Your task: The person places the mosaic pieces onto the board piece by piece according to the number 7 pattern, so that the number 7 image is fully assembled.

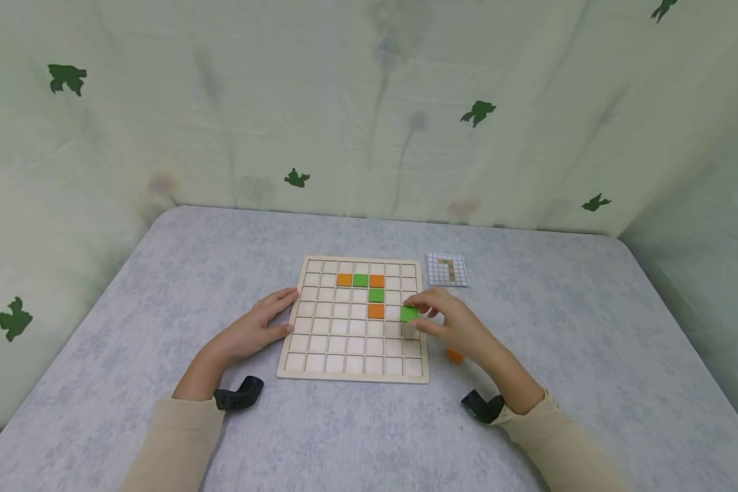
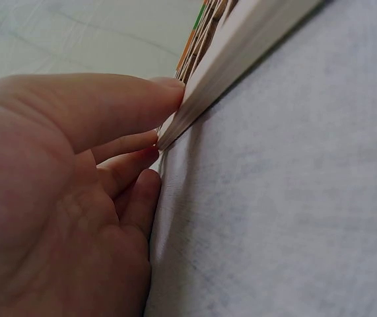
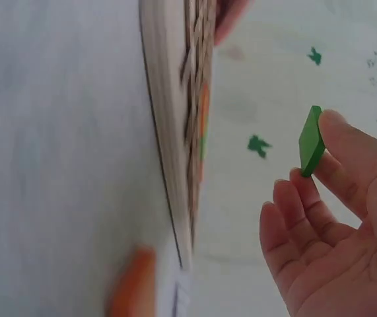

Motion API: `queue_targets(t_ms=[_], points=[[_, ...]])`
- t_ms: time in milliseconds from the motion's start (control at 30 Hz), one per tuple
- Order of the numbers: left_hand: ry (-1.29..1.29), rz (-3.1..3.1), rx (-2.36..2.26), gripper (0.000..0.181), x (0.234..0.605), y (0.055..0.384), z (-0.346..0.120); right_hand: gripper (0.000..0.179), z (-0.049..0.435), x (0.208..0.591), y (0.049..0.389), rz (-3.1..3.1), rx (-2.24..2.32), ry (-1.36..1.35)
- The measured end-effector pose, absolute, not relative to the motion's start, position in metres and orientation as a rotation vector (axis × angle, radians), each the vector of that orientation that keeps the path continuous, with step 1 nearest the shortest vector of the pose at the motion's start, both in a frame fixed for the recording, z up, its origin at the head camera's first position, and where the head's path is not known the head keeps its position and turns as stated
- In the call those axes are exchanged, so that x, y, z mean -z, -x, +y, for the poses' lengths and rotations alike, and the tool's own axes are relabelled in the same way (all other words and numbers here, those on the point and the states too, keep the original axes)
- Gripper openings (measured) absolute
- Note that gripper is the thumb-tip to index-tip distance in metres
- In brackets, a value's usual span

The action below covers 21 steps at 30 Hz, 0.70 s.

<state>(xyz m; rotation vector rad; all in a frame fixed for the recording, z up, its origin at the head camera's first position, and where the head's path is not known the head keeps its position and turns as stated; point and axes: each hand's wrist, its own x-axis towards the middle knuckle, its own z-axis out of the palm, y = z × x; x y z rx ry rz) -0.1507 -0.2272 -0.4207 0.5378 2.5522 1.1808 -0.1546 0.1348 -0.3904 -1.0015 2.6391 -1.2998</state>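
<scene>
A wooden grid board (image 1: 329, 345) lies on the table, with orange and green square tiles (image 1: 376, 295) set in some of its cells. Three tiles form a row near the top, and two more run down from its right end. My right hand (image 1: 458, 324) pinches a green tile (image 3: 311, 142) between thumb and fingers, held above the right side of the board. On the board's left edge rest the fingertips and thumb of my left hand (image 1: 252, 331); the left wrist view shows the thumb (image 2: 165, 92) against the edge.
A small pattern card (image 1: 447, 269) lies beyond the board's upper right corner. An orange tile (image 1: 454, 356) sits on the table right of the board, partly hidden by the right hand. A pale curtain (image 1: 344, 102) with green bird shapes hangs behind the table.
</scene>
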Motion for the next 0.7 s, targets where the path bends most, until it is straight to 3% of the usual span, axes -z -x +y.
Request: queue_targets(t_ms=[300,700], points=[[-0.546,2.556,-1.185,0.063,0.422,0.151,-0.228,0.029,0.097,0.409,0.159,2.533,1.323,0.962],[-0.549,2.573,-1.165,0.064,0.422,0.151,-0.228,0.026,0.083,0.424,0.158,2.637,1.19,0.91]])
